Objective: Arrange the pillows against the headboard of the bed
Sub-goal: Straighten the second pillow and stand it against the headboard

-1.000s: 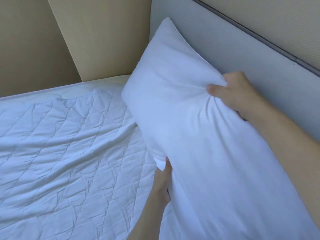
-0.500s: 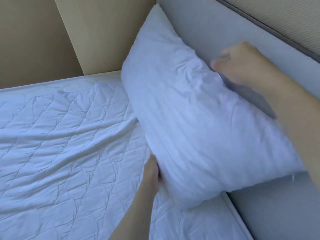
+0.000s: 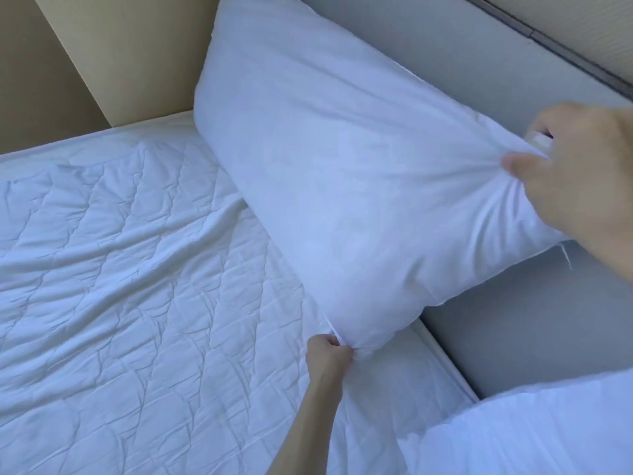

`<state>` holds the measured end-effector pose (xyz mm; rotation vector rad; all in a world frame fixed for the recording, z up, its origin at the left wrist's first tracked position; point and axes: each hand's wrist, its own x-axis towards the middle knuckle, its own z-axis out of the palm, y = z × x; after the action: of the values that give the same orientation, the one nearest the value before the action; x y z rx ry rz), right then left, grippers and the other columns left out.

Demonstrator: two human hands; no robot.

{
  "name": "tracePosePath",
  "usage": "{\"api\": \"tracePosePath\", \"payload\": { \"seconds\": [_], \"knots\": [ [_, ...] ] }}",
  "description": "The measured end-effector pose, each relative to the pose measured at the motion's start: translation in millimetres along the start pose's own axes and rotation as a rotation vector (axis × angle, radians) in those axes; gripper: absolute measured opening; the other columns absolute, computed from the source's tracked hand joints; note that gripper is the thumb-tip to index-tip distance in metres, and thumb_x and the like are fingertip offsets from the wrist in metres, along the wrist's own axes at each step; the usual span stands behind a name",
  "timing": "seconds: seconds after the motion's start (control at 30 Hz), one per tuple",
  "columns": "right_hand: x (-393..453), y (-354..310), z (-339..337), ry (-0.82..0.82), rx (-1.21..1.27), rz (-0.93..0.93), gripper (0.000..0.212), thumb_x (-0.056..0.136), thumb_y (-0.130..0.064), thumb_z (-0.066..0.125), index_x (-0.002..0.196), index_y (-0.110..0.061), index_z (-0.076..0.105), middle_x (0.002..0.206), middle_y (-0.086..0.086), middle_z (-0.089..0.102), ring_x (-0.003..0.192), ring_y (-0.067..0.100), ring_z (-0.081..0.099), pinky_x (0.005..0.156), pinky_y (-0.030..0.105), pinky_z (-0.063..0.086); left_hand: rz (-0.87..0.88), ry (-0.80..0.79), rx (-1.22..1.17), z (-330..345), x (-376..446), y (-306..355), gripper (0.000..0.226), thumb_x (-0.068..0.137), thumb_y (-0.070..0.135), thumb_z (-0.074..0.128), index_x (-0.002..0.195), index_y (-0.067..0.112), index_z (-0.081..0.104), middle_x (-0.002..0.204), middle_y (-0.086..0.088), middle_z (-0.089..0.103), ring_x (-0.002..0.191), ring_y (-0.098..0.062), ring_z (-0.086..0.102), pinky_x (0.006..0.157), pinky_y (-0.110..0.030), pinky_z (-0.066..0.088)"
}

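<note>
Half a second ago the right hand (image 3: 579, 186) hung open and blurred above the pillow's top edge; now it is closed on that edge, thumb in front and fingers behind, with the fabric gathered into radiating creases. The left hand (image 3: 327, 353), which lay flat against the lower edge, is now curled into a fist that pinches the bottom corner. A second white pillow (image 3: 534, 430) has come into view at the lower right.

The pillow (image 3: 342, 173) stretches up and away from the left hand and spreads to the left of the right hand, standing tilted with its back leaning on the grey headboard (image 3: 445, 53). Its lower corner, at the left hand, meets the bed (image 3: 137, 269), and its far upper corner reaches the place where the headboard meets the beige wall (image 3: 137, 46).

Under and to the left of the left hand lies the bed's quilted white cover, wrinkled. Below the right hand a bare stretch of headboard shows, and the second pillow lies near the right forearm, apart from the first one. A loose thread hangs from the pillow's edge just under the right wrist.
</note>
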<state>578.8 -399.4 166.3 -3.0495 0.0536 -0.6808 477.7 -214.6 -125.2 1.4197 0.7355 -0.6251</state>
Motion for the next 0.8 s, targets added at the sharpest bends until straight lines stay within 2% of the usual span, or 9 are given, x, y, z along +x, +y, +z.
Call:
{"api": "tracePosePath", "payload": {
  "seconds": [0.1,0.2,0.3,0.37,0.5,0.57,0.63,0.7,0.8],
  "knots": [
    [-8,6,-6,-0.034,-0.090,0.013,0.028,0.083,-0.022,0.077,0.076,-0.019,0.049,0.072,0.018,0.055,0.072,0.045,0.060,0.061,0.042,0.048,-0.040,0.005,0.015,8,-4,-10,0.040,0.058,-0.006,0.058,0.047,0.017,0.028,0.044,-0.001,0.034,0.058,-0.023,0.036,0.058,-0.032,0.028],
    [-18,11,-6,-0.055,-0.097,-0.005,0.019,0.086,-0.018,0.074,0.087,-0.005,0.060,0.087,0.027,0.065,0.079,0.047,0.061,0.067,0.046,0.052,-0.064,0.031,0.049,7,-2,-19,0.043,0.062,-0.010,0.060,0.042,0.017,0.033,0.044,-0.004,0.040,0.056,-0.023,0.043,0.058,-0.032,0.035],
    [-21,10,-11,-0.120,-0.076,0.007,0.017,0.089,-0.018,0.070,0.093,-0.005,0.060,0.097,0.026,0.067,0.088,0.046,0.061,0.072,0.046,0.050,-0.029,-0.001,0.148,9,-10,-30,0.026,0.061,-0.008,0.057,0.045,0.012,0.050,0.047,-0.005,0.051,0.050,-0.022,0.047,0.050,-0.024,0.036],
    [-27,11,-18,-0.120,-0.002,0.018,0.015,0.089,-0.019,0.067,0.092,-0.008,0.058,0.094,0.020,0.067,0.086,0.042,0.059,0.072,0.046,0.051,0.027,-0.034,0.209,14,-23,-41,0.019,0.064,-0.005,0.054,0.054,0.011,0.057,0.051,-0.005,0.057,0.050,-0.020,0.048,0.047,-0.023,0.035],
    [-76,41,-48,-0.050,0.123,0.080,0.013,0.087,-0.031,0.059,0.090,-0.019,0.056,0.072,0.001,0.059,0.070,0.031,0.058,0.070,0.041,0.052,0.119,-0.184,0.413,33,-51,-80,0.031,0.081,-0.002,0.047,0.096,0.013,0.070,0.090,-0.011,0.073,0.075,-0.025,0.066,0.061,-0.027,0.052],
    [-121,72,-59,-0.103,0.100,0.154,0.018,0.087,-0.037,0.055,0.095,-0.021,0.054,0.072,0.004,0.063,0.070,0.032,0.061,0.072,0.045,0.052,0.194,-0.297,0.487,41,-62,-101,0.045,0.082,-0.006,0.041,0.110,0.014,0.070,0.104,-0.009,0.070,0.088,-0.028,0.068,0.075,-0.036,0.060],
    [-169,96,-66,-0.143,0.106,0.240,0.020,0.088,-0.039,0.051,0.096,-0.021,0.057,0.080,0.011,0.070,0.076,0.036,0.065,0.076,0.046,0.051,0.273,-0.348,0.563,46,-72,-116,0.050,0.081,-0.008,0.041,0.115,0.015,0.069,0.111,-0.006,0.069,0.097,-0.028,0.068,0.084,-0.042,0.060],
    [-208,106,-67,-0.164,0.122,0.311,0.020,0.089,-0.038,0.052,0.092,-0.020,0.060,0.082,0.009,0.071,0.077,0.033,0.065,0.070,0.033,0.044,0.344,-0.323,0.617,50,-78,-123,0.049,0.080,-0.009,0.044,0.116,0.015,0.068,0.113,-0.003,0.068,0.098,-0.025,0.067,0.085,-0.040,0.058],
    [-236,103,-62,-0.204,0.021,0.376,0.018,0.088,-0.034,0.068,0.095,-0.018,0.063,0.081,0.004,0.069,0.077,0.033,0.061,0.062,0.028,0.036,0.421,-0.269,0.678,56,-81,-123,0.041,0.082,-0.009,0.047,0.111,0.011,0.069,0.108,-0.001,0.066,0.094,-0.018,0.061,0.083,-0.033,0.054]
  ]
}}
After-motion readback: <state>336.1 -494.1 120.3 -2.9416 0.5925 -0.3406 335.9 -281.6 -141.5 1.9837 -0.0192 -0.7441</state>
